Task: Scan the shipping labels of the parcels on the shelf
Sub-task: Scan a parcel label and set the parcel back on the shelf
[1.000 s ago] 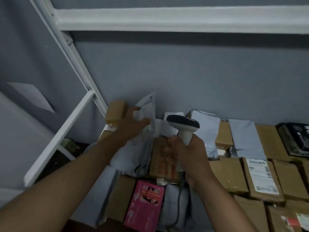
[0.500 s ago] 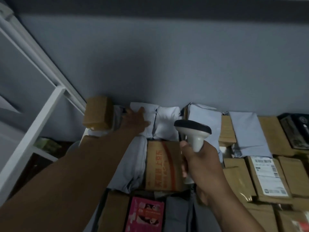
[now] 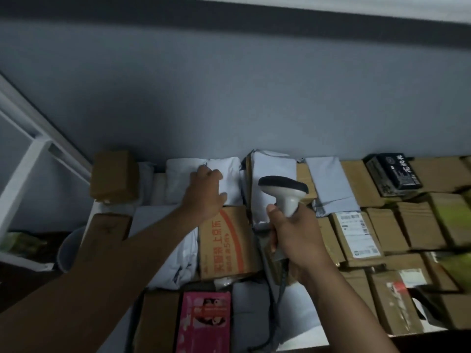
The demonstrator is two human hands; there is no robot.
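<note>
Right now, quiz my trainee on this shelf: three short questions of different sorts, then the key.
1. True or false: the right hand grips the barcode scanner.
2. Which parcel does the left hand touch? A) pink box B) white poly mailer C) black box
3. Fill in: the printed shipping label faces up on a brown box to the ____ of the scanner.

Key: 1 true; 2 B, the white poly mailer at the back, by the wall; 3 right.

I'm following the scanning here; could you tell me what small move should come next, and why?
Probably lift or turn the white mailer under the left hand: no label shows on it, and the scanner in the right hand is already raised beside it.
</note>
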